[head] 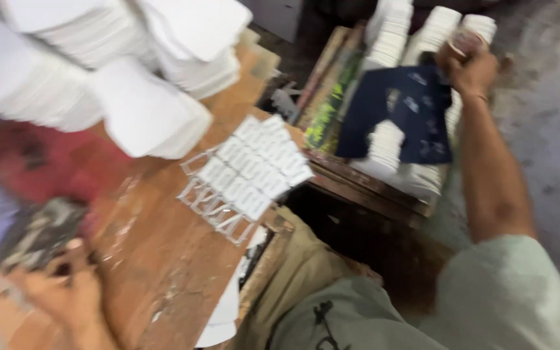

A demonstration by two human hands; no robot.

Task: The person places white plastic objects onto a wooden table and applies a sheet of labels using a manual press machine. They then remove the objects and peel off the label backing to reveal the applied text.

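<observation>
At the lower left of the frame the left hand (66, 285) rests on the worn wooden tabletop (163, 246), fingers curled beside a dark blurred object (40, 236); its grip cannot be told. Mid-frame, a sheet of punched white labels (247, 172) lies near the table's right edge, bare wood around it. Upper left, stacks of white cut cards (144, 110) crowd the far edge. Upper right, the right hand (468, 65) is clenched around a dark blue cloth (403, 110) above white stacks (390, 146).

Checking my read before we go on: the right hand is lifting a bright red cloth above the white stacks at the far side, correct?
Not quite. In the head view the right hand lifts a dark navy patterned cloth, not red, above the stacks of white pieces.
</observation>
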